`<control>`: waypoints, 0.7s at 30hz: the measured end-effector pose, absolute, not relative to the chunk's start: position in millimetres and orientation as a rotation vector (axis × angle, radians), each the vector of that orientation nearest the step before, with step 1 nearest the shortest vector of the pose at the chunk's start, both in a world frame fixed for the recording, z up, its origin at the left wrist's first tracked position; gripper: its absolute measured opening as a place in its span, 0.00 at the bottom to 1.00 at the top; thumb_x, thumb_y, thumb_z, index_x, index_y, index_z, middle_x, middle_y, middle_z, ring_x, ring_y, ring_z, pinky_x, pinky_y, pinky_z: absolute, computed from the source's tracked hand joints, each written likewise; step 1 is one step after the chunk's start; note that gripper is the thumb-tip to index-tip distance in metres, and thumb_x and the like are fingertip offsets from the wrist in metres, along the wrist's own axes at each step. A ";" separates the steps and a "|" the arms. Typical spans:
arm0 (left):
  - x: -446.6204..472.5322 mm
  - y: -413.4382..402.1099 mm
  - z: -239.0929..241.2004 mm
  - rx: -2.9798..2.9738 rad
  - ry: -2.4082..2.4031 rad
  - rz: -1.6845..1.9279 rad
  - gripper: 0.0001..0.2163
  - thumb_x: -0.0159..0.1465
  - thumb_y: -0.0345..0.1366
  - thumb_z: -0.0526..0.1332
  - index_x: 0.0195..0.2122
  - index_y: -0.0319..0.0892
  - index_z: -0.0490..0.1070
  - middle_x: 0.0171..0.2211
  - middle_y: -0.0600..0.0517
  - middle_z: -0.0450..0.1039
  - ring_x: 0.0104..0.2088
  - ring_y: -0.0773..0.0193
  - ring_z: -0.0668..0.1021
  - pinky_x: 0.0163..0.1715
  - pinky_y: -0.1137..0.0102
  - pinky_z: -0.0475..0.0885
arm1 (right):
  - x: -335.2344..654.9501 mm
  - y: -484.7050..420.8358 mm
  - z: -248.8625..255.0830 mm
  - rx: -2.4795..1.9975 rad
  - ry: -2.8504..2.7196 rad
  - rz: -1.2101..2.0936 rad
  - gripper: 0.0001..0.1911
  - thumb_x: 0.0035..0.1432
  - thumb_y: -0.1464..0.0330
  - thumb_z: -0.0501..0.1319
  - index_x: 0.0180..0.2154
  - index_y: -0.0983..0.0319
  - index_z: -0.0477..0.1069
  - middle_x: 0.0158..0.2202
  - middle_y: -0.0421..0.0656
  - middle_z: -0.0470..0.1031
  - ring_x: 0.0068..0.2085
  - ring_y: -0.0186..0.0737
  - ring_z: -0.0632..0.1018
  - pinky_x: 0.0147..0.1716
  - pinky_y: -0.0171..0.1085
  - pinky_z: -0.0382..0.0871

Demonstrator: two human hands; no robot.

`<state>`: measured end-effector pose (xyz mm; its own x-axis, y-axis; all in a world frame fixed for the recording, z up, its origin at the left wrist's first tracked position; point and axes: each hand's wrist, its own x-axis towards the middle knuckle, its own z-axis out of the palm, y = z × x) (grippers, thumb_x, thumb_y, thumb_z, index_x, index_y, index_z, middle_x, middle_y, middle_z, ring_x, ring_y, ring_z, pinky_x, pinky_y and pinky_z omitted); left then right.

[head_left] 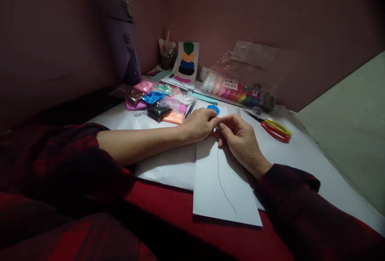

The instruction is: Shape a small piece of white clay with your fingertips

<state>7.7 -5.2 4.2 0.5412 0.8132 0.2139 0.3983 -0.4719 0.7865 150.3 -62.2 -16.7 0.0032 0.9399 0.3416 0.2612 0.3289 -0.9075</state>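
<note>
My left hand (198, 124) and my right hand (240, 142) meet over a long white paper strip (207, 189). Both are closed, with fingertips pinched together and touching or nearly so. Whatever lies between the fingertips is too small or hidden to make out. Just beyond my left knuckles, a patch of blue clay (213, 109) sits on the strip's far part. A thin curved line (221, 185) runs down the strip from under my fingers towards its near end, which overhangs the table edge.
Small bags of coloured clay (155, 97) lie left of my hands. Scissors (275, 128) with red and yellow handles rest at the right. Behind stand a card with coloured patches (188, 62), a clear bag of clay (237, 90), a cup of tools (167, 58) and a purple bottle (122, 40).
</note>
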 end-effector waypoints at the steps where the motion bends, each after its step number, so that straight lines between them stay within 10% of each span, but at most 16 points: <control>1: 7.6 -5.2 4.3 2.083 0.976 0.765 0.13 0.64 0.39 0.53 0.24 0.39 0.65 0.20 0.54 0.70 0.20 0.71 0.69 0.25 0.72 0.61 | 150.4 -62.4 -16.7 -1.149 -1.500 0.779 0.04 0.61 0.67 0.60 0.35 0.61 0.68 0.26 0.36 0.73 0.18 0.28 0.70 0.18 0.32 0.65; 21: 7.9 -4.3 2.8 2.088 0.969 0.777 0.14 0.64 0.40 0.53 0.24 0.39 0.65 0.20 0.54 0.70 0.20 0.71 0.69 0.25 0.72 0.62 | 151.8 -61.2 -19.4 -1.149 -1.514 0.765 0.04 0.62 0.67 0.59 0.36 0.60 0.68 0.27 0.37 0.74 0.19 0.28 0.70 0.19 0.33 0.67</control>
